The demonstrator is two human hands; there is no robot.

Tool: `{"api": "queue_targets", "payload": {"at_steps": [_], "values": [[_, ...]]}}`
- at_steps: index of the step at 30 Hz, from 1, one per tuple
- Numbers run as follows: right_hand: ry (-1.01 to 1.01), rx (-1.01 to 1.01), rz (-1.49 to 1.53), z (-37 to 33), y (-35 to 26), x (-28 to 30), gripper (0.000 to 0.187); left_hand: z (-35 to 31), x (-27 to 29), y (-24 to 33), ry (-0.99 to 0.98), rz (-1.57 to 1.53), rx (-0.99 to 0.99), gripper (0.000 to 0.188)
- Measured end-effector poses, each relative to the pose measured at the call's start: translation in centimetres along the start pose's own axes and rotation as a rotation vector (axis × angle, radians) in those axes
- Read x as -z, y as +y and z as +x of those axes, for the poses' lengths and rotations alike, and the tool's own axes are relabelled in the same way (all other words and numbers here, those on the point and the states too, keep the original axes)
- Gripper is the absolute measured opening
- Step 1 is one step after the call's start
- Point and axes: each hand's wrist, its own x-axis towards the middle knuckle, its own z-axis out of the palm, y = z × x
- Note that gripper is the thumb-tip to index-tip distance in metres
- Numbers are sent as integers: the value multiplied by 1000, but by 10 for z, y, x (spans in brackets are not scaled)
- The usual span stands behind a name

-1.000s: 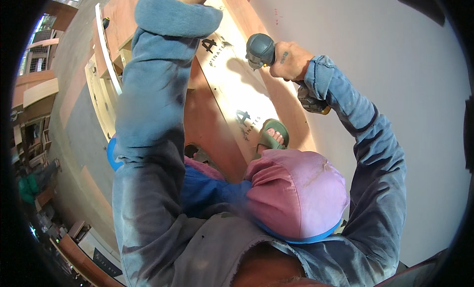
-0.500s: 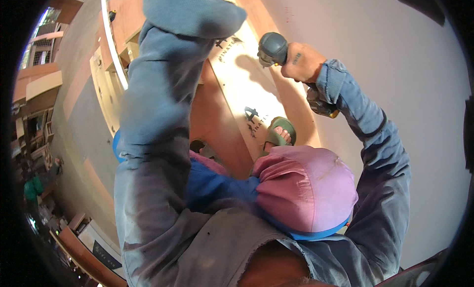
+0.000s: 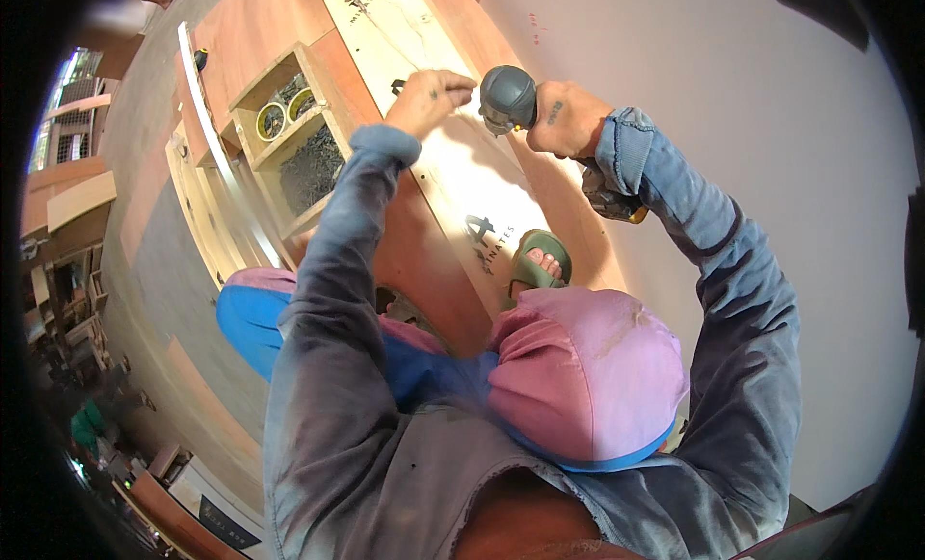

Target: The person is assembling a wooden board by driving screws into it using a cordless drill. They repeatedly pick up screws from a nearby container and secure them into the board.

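My right hand (image 3: 570, 120) is wrapped around the handle of a dark grey cordless drill (image 3: 508, 100), whose battery shows below the wrist. The drill's body points left, toward my left hand. Just beside its front end is my left hand (image 3: 424, 102), its fingers drawn together in a pinch; anything small between the fingertips is too fine to make out. Under both hands runs a pale wooden board (image 3: 453, 180) with black printing, lying on a reddish plywood surface (image 3: 385, 237).
Left of my left forearm sits a divided wooden box (image 3: 306, 136) with dark small hardware and two yellow-rimmed cups. A long white strip (image 3: 214, 127) lies beyond it. My sandalled foot (image 3: 541, 263) rests on the board. A pale wall panel (image 3: 732, 146) rises at the right.
My left hand has come down from the upper edge to beside the drill, uncovering the wooden box. The right hand and drill have shifted only slightly left.
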Motion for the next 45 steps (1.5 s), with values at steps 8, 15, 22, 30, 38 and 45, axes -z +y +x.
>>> {"api": "queue_targets", "payload": {"at_steps": [8,15,22,30,38,45], "values": [[7,-5,17,-6,14,-1,23,8,11,138,462,-47,-435,30],[43,69,36,-1,9,1,23,0,48,230,272,-110,-766,15],[54,25,27,-5,13,-1,23,-10,25,245,214,-79,-676,17],[65,31,37,-6,9,-5,22,-7,9,235,251,-258,-679,35],[141,63,10,-5,2,-7,22,35,-64,100,721,859,-619,67],[44,22,36,4,14,-9,22,10,-44,136,89,155,-216,34]]}}
